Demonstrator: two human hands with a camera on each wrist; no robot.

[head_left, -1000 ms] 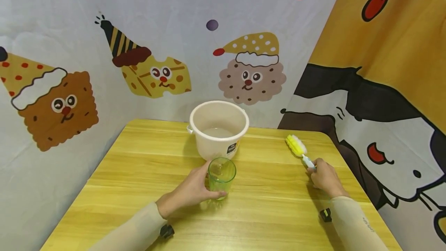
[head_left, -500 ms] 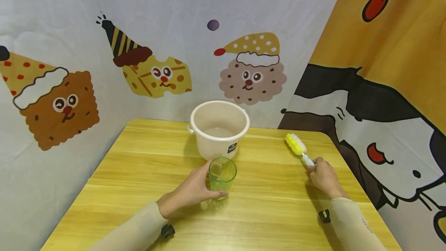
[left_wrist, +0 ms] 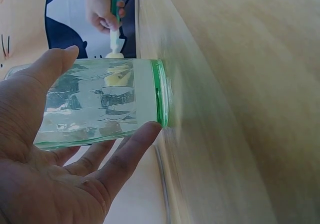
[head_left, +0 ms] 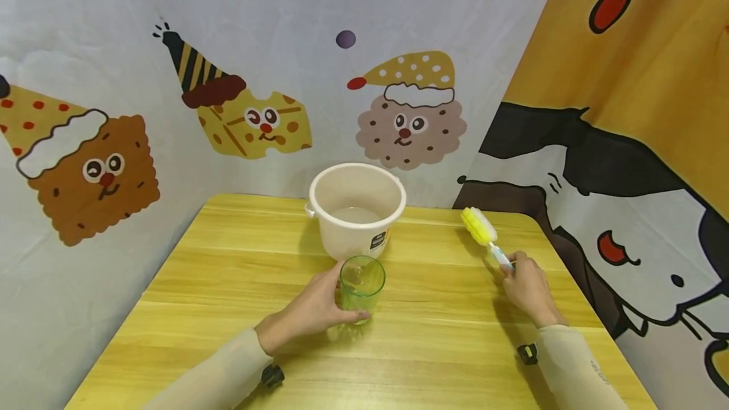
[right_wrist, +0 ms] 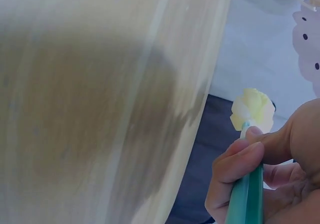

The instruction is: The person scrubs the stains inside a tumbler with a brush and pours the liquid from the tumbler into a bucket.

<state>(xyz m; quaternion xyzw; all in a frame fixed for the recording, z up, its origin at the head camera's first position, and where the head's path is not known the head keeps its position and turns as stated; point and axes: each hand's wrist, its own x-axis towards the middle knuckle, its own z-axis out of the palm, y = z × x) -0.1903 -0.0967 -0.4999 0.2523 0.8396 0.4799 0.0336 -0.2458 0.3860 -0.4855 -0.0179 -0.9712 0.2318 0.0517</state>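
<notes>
I count one green cup, one brush and one bucket at one table. My left hand grips the cup, which stands upright in front of the bucket, mouth up, long axis vertical. My right hand grips the brush by its handle over the table's right side; its yellow-and-white head points away from me and leftward, the long axis slanting that way.
</notes>
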